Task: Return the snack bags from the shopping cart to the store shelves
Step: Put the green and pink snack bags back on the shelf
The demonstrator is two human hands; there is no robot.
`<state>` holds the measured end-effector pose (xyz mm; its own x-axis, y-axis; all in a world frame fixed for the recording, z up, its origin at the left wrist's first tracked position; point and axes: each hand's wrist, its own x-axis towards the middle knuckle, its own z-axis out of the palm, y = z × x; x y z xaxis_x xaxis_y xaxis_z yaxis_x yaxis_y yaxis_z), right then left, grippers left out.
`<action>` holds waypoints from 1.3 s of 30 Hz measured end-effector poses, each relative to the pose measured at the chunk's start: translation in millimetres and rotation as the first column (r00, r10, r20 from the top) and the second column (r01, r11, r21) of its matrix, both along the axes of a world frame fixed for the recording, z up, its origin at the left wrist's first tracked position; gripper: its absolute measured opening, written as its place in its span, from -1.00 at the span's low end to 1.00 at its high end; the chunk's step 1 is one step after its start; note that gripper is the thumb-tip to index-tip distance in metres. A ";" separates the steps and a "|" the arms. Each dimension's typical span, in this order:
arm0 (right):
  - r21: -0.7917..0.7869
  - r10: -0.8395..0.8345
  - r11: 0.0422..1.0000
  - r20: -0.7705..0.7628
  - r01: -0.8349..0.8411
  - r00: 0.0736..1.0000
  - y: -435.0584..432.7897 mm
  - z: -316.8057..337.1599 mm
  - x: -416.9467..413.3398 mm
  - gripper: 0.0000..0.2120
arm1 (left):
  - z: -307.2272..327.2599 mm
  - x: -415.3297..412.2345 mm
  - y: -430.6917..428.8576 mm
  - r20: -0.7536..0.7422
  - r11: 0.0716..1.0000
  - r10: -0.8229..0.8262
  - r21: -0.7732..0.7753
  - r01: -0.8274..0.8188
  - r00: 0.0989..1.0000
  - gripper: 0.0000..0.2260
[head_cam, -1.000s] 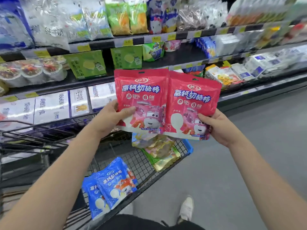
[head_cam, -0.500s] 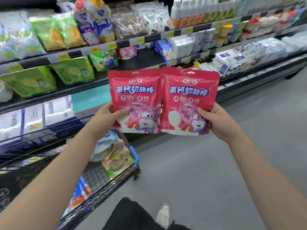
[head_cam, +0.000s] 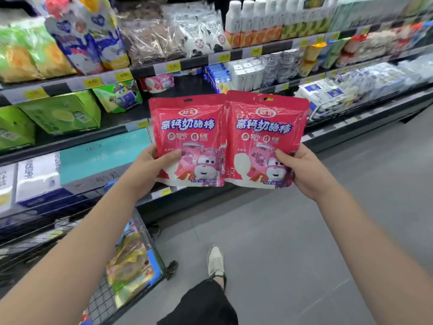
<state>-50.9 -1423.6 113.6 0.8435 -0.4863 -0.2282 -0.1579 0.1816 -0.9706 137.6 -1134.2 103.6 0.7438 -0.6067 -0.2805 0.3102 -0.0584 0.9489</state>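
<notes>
I hold two red snack bags side by side in front of the store shelves. My left hand (head_cam: pixel 150 166) grips the left red bag (head_cam: pixel 189 127) at its lower left corner. My right hand (head_cam: pixel 304 170) grips the right red bag (head_cam: pixel 267 123) at its lower right corner. Both bags face me, upright, edges overlapping slightly. A matching red bag (head_cam: pixel 158 82) lies on the middle shelf (head_cam: pixel 121 118) just above and behind them. The black wire shopping cart (head_cam: pixel 150 233) sits at lower left with yellow-green snack bags (head_cam: pixel 131 266) inside.
Green boxes (head_cam: pixel 63 113) and a green cartoon bag (head_cam: pixel 119 96) stand left on the middle shelf. White bottles (head_cam: pixel 253 22) line the top shelf at right. A teal box (head_cam: pixel 103 158) sits on the lower shelf. Grey aisle floor (head_cam: pixel 304 242) stretches right; my shoe (head_cam: pixel 215 260) steps forward.
I have walked right along the aisle with both red bags held up. The cart has slid to the lower left of the view, and the shelf section with the matching red bag has come nearer.
</notes>
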 end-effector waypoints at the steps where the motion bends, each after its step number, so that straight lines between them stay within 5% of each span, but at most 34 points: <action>1: 0.000 0.003 1.000 0.003 -0.003 1.000 -10.4 -1.2 13.7 -0.73 | -3.7 11.8 -9.8 -0.010 1.000 0.011 -0.006 -0.012 1.000 -0.48; 8: -0.003 0.054 0.999 -0.038 -0.054 0.998 -67.3 -6.3 105.9 -0.74 | -16.6 78.4 -67.2 -0.098 0.992 0.126 -0.010 -0.128 0.987 -0.79; 15: 0.012 0.157 0.988 -0.116 -0.156 0.981 -95.3 -9.5 166.8 -0.75 | -19.3 116.9 -74.0 -0.135 0.979 0.193 -0.039 -0.200 0.972 -0.34; 18: -0.003 0.231 0.972 -0.166 -0.234 0.959 -100.6 -13.7 189.2 -0.77 | -22.3 121.7 -64.6 -0.106 0.977 0.212 -0.006 -0.214 0.972 -0.30; 24: 0.052 0.350 0.937 -0.180 -0.347 0.919 -102.8 -24.0 236.1 -0.72 | -27.3 116.1 -49.7 -0.021 0.951 0.300 0.084 -0.298 0.954 -0.80; 39: 0.143 0.478 0.877 -0.163 -0.459 0.863 -107.8 -89.5 327.8 -0.75 | -74.4 129.9 -54.2 -0.048 0.824 0.557 0.152 -0.545 0.829 -0.74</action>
